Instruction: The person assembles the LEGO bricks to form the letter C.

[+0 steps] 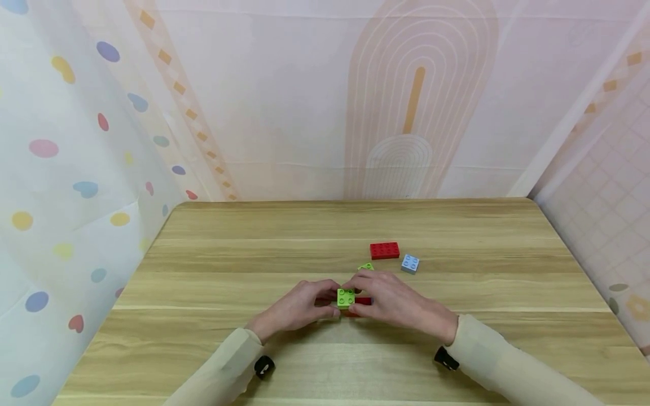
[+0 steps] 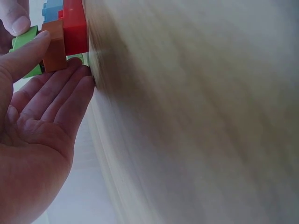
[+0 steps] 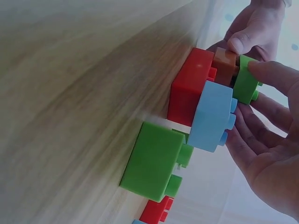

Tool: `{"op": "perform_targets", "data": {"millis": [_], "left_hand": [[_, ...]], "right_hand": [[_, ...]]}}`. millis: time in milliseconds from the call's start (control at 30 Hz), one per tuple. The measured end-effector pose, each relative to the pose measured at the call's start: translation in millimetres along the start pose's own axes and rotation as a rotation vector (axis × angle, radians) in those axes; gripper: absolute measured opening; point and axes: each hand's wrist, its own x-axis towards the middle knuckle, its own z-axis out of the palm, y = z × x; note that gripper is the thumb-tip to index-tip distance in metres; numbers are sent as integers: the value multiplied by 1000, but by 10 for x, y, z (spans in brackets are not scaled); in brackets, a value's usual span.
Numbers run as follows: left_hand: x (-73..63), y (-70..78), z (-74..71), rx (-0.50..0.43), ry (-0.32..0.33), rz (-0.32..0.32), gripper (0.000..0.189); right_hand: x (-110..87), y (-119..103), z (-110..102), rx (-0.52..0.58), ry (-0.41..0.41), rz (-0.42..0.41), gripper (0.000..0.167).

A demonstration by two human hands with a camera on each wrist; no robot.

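Between the two hands stands a small stack of toy building bricks. Its base is a long red brick (image 3: 191,88), topped by a light blue brick (image 3: 212,116) and an orange brick (image 3: 225,66). A lime green brick (image 1: 346,299) sits over the orange one, with a narrow dark gap between them in the right wrist view. My right hand (image 1: 388,299) pinches the green brick between thumb and fingers. With its thumb on one side and fingers on the other, my left hand (image 1: 299,307) holds the orange brick (image 2: 54,46).
Just beyond my right hand lies another green brick (image 1: 365,267), partly covered in the head view. Farther back on the wooden table (image 1: 254,237) are a flat-lying red brick (image 1: 384,250) and a light blue brick (image 1: 410,264). Patterned cloth (image 1: 279,101) hangs behind the table.
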Motion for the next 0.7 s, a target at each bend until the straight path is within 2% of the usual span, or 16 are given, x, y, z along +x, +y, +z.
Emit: {"op": "perform_targets", "data": {"millis": [267, 700], "left_hand": [[9, -7, 2, 3, 0, -6, 31], [-1, 60, -5, 19, -4, -53, 36]], "right_hand": [[2, -21, 9, -25, -2, 17, 34], [7, -15, 19, -51, 4, 7, 34]]}}
